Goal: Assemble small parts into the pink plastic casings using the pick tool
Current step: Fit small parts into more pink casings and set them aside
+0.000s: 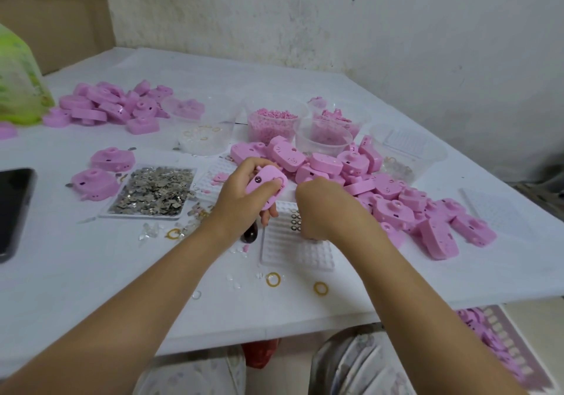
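Rough whitewashed wall [335,13] stands behind a white tabletop [91,272] laid out as a small assembly station, with stock in reach on every side. The left hand [238,202] holds one pink casing [265,182] lifted off the tabletop, thumb across its face and fingers wrapped behind it. The casing is tilted towards the person, probably so that its openings can be seen and reached for the next part.

The right hand [323,208] is knuckles-up over a white dimpled tray [290,251], its fingers curled down beside the small rings [295,220] that sit in the tray's pockets. The back of the hand hides whether they pinch a ring or the pick tool, so I cannot tell. A dark rounded object [251,233] pokes out under the left hand. It may be the tool's handle, but that is unclear, as is whether any finger holds it.

The dimpled tray lies straight in front, just below the held casing, which keeps the trip from pocket to casing short. A heap of pink casings [396,202] lies just to the right, likely the supply. A flat tray of small metal pieces [152,191] sits to the left, and clear tubs of pink pellets [271,123] stand behind. A second pile of casings [113,104] lies far left, perhaps set out of the way on purpose
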